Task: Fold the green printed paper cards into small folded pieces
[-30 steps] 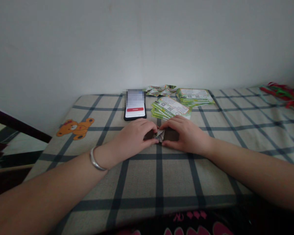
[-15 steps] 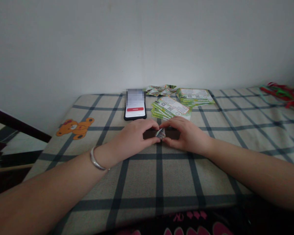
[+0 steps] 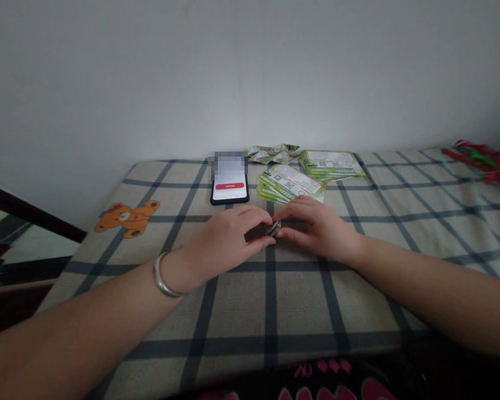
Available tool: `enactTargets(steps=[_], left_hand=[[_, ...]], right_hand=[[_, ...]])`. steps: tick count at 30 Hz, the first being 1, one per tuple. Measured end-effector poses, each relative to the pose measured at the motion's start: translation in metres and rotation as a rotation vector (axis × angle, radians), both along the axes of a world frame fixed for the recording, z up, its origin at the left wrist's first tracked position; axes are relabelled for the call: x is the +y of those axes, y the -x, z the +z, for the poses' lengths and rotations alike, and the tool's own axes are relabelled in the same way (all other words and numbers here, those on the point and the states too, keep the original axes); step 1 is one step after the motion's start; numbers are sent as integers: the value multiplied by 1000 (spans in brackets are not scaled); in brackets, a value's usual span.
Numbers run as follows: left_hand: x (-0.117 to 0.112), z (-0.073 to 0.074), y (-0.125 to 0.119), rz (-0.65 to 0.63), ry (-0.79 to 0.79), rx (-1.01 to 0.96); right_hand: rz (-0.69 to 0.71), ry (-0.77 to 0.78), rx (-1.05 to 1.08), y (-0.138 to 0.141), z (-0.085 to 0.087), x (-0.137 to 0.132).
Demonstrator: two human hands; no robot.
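Between my fingertips, just over the checked cloth, is a small piece of folded printed paper [image 3: 274, 228], mostly covered by the fingers. My left hand [image 3: 237, 230] pinches it from the left, thumb below and fingers above; a silver bangle [image 3: 163, 276] circles that wrist. From the right, my right hand [image 3: 319, 228] grips the same paper with thumb and fingertips. Right behind the hands lies a fanned stack of green-and-white printed leaflets [image 3: 289, 182]. Several folded paper pieces [image 3: 275, 153] sit in a row behind those, near the wall.
A phone [image 3: 230, 191] with a lit screen lies left of the leaflets. Another leaflet stack [image 3: 333, 162] is at the back right. A bear picture [image 3: 129, 218] marks the cloth at left. Red and green fabric [image 3: 487, 164] lies at the far right. A white wall [image 3: 250, 72] borders the table's back.
The folded paper has turned and flattened between my fingers, from a standing triangle to a narrow tilted shape. My left hand has shifted slightly right, closer to the right hand.
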State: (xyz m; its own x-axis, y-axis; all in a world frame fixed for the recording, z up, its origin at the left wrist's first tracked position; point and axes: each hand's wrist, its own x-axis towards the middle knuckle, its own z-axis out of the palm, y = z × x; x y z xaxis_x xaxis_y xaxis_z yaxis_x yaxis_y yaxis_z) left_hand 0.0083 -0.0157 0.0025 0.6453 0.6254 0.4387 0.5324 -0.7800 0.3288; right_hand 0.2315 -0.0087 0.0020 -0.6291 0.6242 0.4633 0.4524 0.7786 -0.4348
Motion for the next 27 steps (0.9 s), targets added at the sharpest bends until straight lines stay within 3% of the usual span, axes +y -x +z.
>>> enactTargets(steps=[11,27], left_hand=[[-2,-2,-1,9,-25,-47],[-5,1,-3,58,-61,-35]], right_hand=[[-46,-198,29,1,-2,-3],[-36,-19,149,7,2,-10]])
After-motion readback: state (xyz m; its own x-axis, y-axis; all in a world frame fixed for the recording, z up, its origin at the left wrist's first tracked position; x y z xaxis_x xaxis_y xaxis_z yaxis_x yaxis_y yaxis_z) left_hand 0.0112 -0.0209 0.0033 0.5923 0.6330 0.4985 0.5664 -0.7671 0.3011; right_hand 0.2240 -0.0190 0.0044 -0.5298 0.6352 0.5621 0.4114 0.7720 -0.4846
